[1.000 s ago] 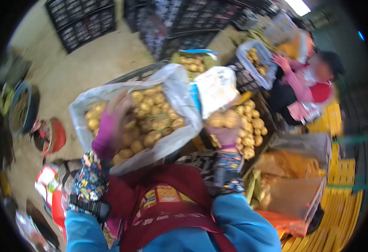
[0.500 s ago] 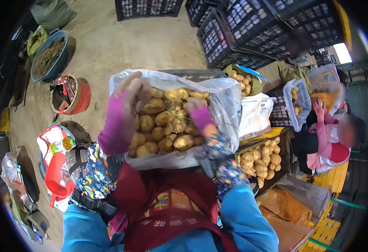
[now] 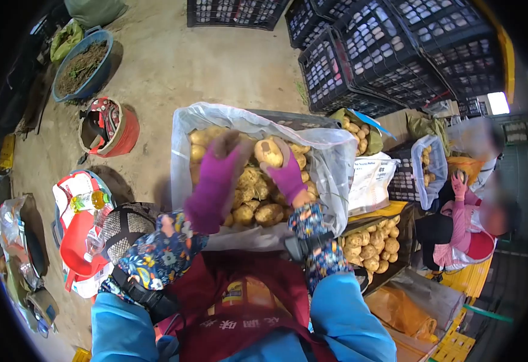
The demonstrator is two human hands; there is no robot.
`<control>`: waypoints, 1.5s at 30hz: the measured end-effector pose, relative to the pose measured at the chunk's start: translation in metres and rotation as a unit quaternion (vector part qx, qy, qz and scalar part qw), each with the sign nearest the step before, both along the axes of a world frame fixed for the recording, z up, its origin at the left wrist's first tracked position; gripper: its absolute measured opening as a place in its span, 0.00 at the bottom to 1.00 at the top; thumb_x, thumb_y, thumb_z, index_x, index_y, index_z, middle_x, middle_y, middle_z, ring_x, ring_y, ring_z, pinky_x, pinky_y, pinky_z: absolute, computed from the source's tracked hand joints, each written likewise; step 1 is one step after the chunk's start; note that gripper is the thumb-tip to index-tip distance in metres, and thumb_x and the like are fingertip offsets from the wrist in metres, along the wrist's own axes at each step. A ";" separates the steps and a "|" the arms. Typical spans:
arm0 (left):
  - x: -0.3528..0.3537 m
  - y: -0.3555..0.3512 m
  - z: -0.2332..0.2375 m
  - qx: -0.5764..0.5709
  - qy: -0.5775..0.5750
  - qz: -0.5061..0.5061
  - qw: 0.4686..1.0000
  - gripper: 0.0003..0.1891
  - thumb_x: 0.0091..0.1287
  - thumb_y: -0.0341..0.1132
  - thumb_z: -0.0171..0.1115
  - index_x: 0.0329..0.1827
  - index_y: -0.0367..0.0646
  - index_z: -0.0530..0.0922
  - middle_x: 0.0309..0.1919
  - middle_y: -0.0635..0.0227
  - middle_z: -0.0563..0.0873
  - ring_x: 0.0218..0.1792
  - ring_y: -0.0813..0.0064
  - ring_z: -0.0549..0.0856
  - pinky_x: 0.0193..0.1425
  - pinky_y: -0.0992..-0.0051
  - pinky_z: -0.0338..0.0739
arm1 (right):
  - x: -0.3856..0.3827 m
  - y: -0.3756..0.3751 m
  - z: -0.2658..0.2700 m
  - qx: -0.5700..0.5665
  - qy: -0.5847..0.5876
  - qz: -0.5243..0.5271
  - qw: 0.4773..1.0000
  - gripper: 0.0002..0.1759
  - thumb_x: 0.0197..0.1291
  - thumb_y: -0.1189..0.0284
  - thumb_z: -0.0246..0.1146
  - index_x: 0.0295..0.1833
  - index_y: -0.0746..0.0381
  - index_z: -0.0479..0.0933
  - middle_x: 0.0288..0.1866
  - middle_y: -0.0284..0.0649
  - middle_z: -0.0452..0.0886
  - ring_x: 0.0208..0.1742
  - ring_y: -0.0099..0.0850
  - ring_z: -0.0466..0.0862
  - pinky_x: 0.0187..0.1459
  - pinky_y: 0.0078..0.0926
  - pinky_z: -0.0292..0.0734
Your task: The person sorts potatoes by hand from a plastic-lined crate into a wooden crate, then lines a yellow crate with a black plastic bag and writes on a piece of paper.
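One potato point(image 3: 268, 152) is gripped in the gloved right hand point(image 3: 287, 174) above one plastic-lined crate point(image 3: 331, 166) of potatoes point(image 3: 269, 214); the left hand point(image 3: 220, 175) hovers blurred, its grip impossible to tell. One blue basin point(image 3: 99, 77) and one red bucket point(image 3: 126, 136) stand on the dusty tan floor point(image 3: 173, 66), black crates point(image 3: 372, 54) stacked beyond.

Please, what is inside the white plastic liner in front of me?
Potatoes, some with soil on them, lie inside the white liner. The left hand hides some; the layers below and the bottom are covered.
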State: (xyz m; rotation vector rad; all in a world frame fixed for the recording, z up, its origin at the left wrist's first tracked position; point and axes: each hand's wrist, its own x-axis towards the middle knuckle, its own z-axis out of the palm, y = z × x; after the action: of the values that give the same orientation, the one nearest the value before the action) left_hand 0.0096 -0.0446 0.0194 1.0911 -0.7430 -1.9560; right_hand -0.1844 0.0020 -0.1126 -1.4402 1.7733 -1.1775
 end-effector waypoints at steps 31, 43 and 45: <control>-0.039 0.040 0.009 0.059 0.103 -0.307 0.944 0.27 0.76 0.57 0.42 0.59 0.45 0.75 0.37 0.74 0.82 0.32 0.82 0.80 0.30 0.86 0.71 | 0.013 0.095 0.108 -0.070 0.029 -0.189 0.979 0.23 0.77 0.63 0.42 0.56 0.70 0.75 0.49 0.50 0.82 0.45 0.38 0.84 0.48 0.33 0.77; -0.039 0.033 0.018 0.038 0.214 -0.303 0.928 0.30 0.69 0.28 0.57 0.74 0.42 0.61 0.66 0.64 0.69 0.64 0.73 0.72 0.66 0.67 0.72 | -0.004 0.100 0.037 -0.083 -0.283 -0.223 0.929 0.19 0.70 0.63 0.57 0.59 0.65 0.74 0.52 0.39 0.80 0.50 0.24 0.81 0.48 0.22 0.79; -0.040 0.032 0.016 -0.101 0.130 -0.312 0.936 0.31 0.67 0.30 0.59 0.74 0.41 0.62 0.65 0.64 0.70 0.64 0.72 0.72 0.68 0.69 0.70 | 0.010 0.101 0.104 -0.005 -0.409 -0.175 0.896 0.23 0.71 0.61 0.57 0.64 0.63 0.71 0.57 0.38 0.78 0.55 0.28 0.80 0.54 0.26 0.78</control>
State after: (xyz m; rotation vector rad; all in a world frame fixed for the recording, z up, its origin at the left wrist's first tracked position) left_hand -0.0300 -0.0128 0.0357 0.4790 -1.2132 -2.4124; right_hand -0.1739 0.1026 -0.0084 -0.4646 1.4132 -1.6531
